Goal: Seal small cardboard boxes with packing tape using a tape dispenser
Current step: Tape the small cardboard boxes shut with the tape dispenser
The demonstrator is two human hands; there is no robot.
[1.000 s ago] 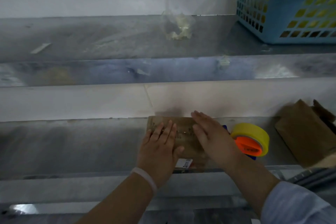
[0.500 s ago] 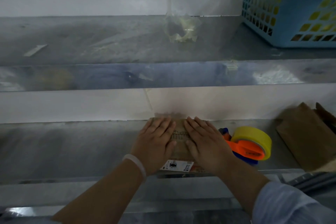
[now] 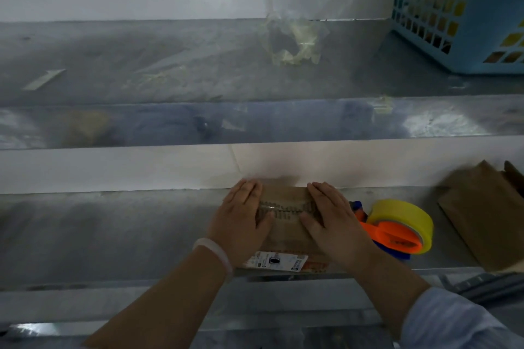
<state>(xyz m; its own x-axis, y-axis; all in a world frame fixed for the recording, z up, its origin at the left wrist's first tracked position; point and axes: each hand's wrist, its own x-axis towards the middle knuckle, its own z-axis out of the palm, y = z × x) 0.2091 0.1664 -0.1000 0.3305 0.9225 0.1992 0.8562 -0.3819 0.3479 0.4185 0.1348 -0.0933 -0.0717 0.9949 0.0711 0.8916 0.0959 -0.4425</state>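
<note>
Head view, dim light, some blur.

- Cardboard box: small, brown, lying flat on the steel surface, right of its middle. The near end sits at the front edge and the far end reaches almost to the back wall. A row of dark print runs across the top. A white label is on the near end.
- Left hand: flat on the left part of the box top, palm down, fingers straight and together, pointing to the back wall. Nothing gripped. A pale bracelet is on the wrist.
- Right hand: flat on the right part of the box top, palm down, fingers straight, thumb angled inward. Nothing gripped. A light sleeve is on the forearm.
- A strip of box top shows between the two hands.
- Tape dispenser: orange and blue body with a yellow roll, on the surface just beside the box's right side. Cannot tell whether it touches the box.
- Second brown cardboard piece: toward the right edge of the surface, apart from the dispenser.
- Shelf above the surface: a crumpled wad of clear tape at its back edge and a blue basket at its back right corner.
</note>
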